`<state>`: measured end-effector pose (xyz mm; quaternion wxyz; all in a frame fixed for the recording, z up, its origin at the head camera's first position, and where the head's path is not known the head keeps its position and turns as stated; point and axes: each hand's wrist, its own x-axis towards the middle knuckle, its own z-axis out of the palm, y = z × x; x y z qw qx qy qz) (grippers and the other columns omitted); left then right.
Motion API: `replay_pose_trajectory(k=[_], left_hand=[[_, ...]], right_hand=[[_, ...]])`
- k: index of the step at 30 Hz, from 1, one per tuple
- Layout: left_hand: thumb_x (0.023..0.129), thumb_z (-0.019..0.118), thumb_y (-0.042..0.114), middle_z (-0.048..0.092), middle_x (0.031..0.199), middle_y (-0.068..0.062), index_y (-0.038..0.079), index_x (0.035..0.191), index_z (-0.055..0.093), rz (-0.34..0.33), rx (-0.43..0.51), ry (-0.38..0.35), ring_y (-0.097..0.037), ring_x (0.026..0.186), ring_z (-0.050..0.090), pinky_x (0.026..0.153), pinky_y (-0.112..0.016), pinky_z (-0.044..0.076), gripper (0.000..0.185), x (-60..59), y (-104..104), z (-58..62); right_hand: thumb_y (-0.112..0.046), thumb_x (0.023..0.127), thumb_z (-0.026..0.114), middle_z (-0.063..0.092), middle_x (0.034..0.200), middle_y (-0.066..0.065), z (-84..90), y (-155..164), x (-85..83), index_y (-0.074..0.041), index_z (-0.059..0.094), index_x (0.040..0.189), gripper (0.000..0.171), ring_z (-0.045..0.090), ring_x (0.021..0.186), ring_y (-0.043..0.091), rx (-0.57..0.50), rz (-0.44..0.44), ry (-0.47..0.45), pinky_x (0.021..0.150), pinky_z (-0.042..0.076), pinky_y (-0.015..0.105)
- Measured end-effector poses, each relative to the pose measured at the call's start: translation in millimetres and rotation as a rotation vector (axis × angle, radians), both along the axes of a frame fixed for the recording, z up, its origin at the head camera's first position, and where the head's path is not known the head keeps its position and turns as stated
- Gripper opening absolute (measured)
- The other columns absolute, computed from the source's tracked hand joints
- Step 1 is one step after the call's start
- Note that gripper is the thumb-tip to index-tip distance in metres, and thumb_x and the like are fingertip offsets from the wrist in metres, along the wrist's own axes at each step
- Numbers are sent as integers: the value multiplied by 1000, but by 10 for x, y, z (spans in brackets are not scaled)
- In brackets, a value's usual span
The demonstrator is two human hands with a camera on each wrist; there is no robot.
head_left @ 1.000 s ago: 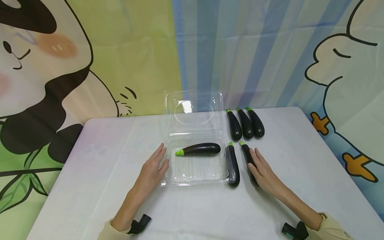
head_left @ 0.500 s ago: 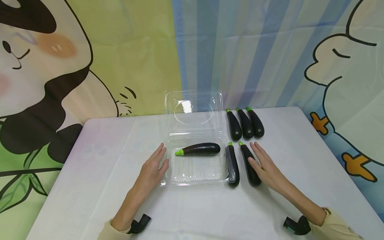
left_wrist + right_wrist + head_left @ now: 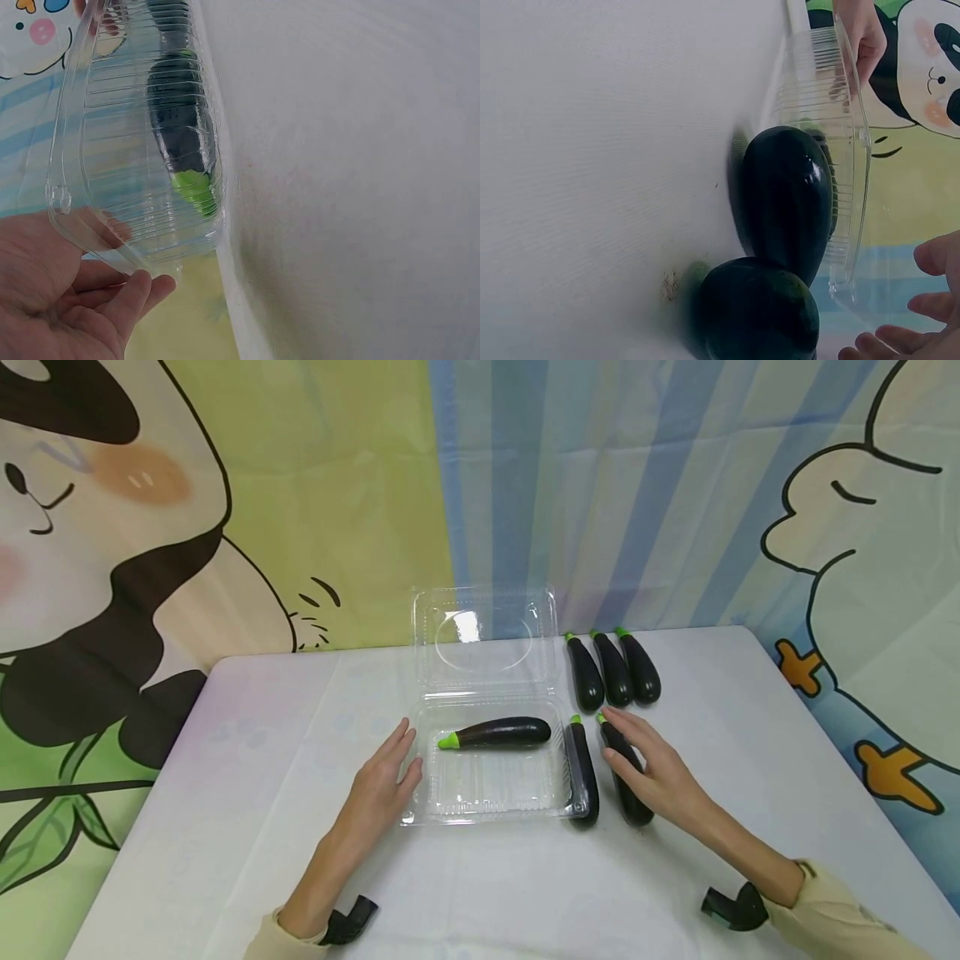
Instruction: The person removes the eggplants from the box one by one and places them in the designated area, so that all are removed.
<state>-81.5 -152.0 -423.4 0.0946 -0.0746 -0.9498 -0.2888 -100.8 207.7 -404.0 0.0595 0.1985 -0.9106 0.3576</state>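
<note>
- Eggplant [image 3: 624, 772] nearest our right hand [image 3: 654, 768] is lying on the table [image 3: 247, 827], just right of the clear box; our straight fingers are resting along its top — not curled round it — with the fingertips near its green cap.
- We are keeping our left hand [image 3: 378, 789] flat, fingers relaxed and together, touching the left wall of the clear plastic clamshell box [image 3: 487, 793]; the left wrist view is showing the palm right against the ribbed wall.
- We are seeing no brand, label or readable writing on the box or the vegetables.
- We are working on a white cloth-covered table; behind it a printed backdrop is hanging, with a cartoon panda [image 3: 90, 568] on the left, blue stripes in the middle and a white cartoon figure [image 3: 862, 543] on the right.
- Inside the box tray one eggplant [image 3: 498, 732] is lying crosswise, green cap to our left; the open lid [image 3: 486, 639] is standing up behind the tray.
- Another eggplant [image 3: 583, 770] is lying against the tray's right edge — between the box and the one under our fingers.
- Three more eggplants [image 3: 615, 668] are lying side by side farther back, right of the lid, apart from our hands.
- Dark straps [image 3: 731, 910] are showing at both wrists.
</note>
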Motion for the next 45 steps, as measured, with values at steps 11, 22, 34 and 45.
replay_pose_trajectory(k=[11, 22, 34, 45], left_hand=[[89, 57, 15, 38, 146, -12, -1, 134, 45, -8, 3, 5, -28, 129, 44, 101, -42, 42, 49, -3, -5, -1], [88, 58, 13, 39, 145, -12, -1, 133, 45, -10, 8, 13, -27, 129, 44, 101, -41, 43, 49, 0, -10, -3], [88, 58, 14, 38, 146, -12, 0, 133, 46, -5, -3, 3, -26, 130, 44, 100, -39, 43, 48, -9, 9, -15], [89, 57, 15, 37, 146, -11, 0, 134, 45, -19, 5, 13, -26, 130, 44, 101, -39, 42, 48, 3, -13, -13]], right_hand=[[-17, 84, 66, 48, 137, 8, 23, -107, -47, -15, 42, 138, 59, 45, 126, 25, 25, 71, 89, 98, 42, 46], [-22, 83, 67, 45, 140, 5, 178, -343, -164, -17, 40, 139, 63, 42, 129, 23, 82, 253, 72, 103, 41, 45], [-34, 85, 64, 46, 140, 1, 279, -561, -270, -18, 44, 137, 58, 41, 131, 21, 231, 392, 64, 103, 42, 45], [-37, 85, 63, 45, 141, -1, 298, -750, -501, -18, 41, 139, 61, 41, 131, 18, 311, 637, 8, 105, 41, 38]])
